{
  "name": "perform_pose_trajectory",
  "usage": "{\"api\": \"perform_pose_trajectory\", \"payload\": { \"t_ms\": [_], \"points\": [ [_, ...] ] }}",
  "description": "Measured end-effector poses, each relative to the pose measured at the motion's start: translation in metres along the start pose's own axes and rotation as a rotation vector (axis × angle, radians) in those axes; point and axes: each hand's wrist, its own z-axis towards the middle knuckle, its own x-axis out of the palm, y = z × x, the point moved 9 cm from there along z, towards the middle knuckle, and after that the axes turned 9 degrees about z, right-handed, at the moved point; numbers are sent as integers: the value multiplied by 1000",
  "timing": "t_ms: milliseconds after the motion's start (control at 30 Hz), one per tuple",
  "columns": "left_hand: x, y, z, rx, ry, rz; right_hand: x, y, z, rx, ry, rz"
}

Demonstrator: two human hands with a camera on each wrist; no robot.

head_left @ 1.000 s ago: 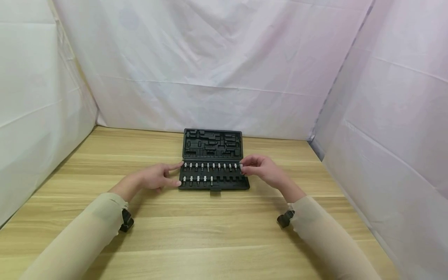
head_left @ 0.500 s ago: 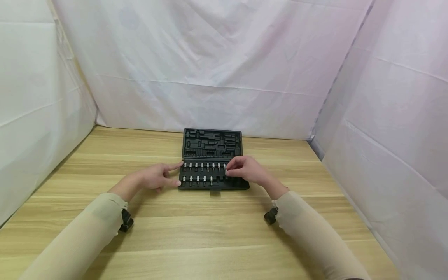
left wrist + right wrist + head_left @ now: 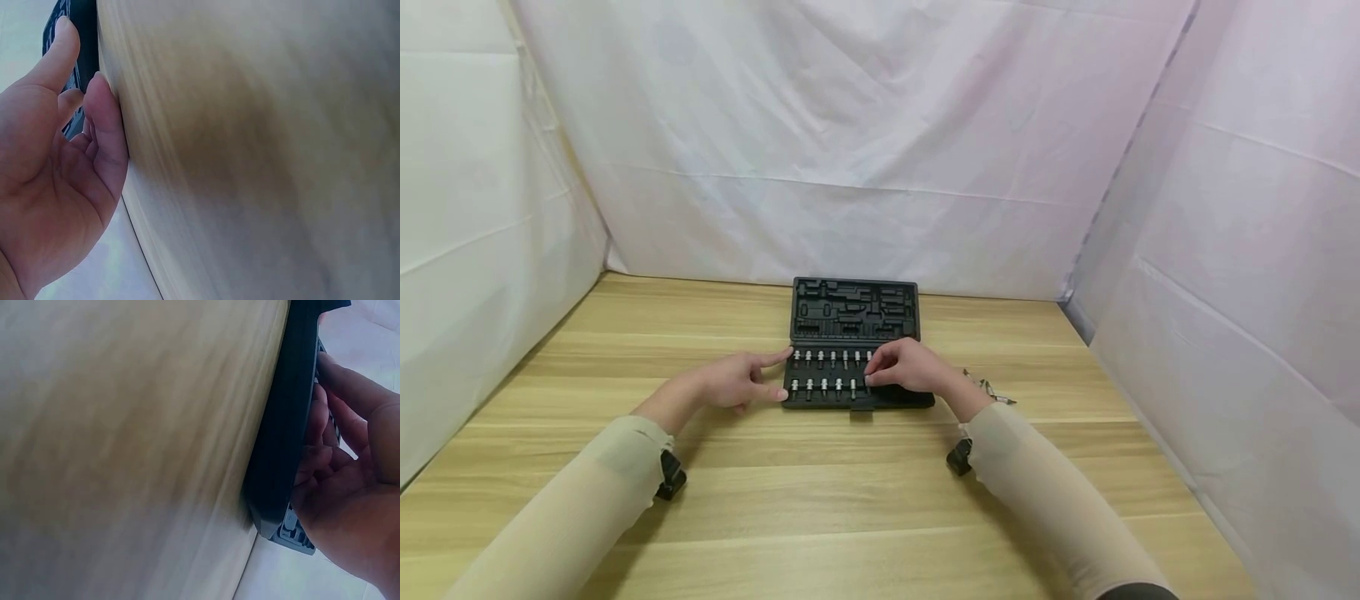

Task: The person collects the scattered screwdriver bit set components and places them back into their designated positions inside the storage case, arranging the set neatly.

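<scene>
Mid-frame, the spread left hand (image 3: 737, 383) apparently steadies the bit-socket case (image 3: 826, 372). The right hand (image 3: 910, 367) is narrow; whether gripping, I cannot tell.

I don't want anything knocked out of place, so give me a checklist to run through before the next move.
1. Lid folded fully back: ok.
2. Case steadied: ok, the left grip touches its left side with finger and thumb.
3. Front-row bits in their slots: ok for the five in sight at the left.
4. Slots beneath the right grip: cannot tell, it covers them.
5. Right grip firm on a bit: cannot tell, its fingertips show no clear hold.
6. Loose bits out of the way: not ok, they lie near the right arm, which might brush them.
</scene>
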Motion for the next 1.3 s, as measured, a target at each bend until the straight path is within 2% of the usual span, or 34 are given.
{"api": "perform_pose_trajectory", "payload": {
  "t_ms": [633, 833, 1300],
  "points": [
    [0, -1, 0, 9, 1, -4, -1, -7, 3, 22, 26, 6],
    [0, 0, 0, -1, -1, -10, 0, -6, 5, 25, 45, -19],
    [0, -4, -2, 18, -3, -8, 1, -8, 8, 19, 66, -52]
  ]
}}
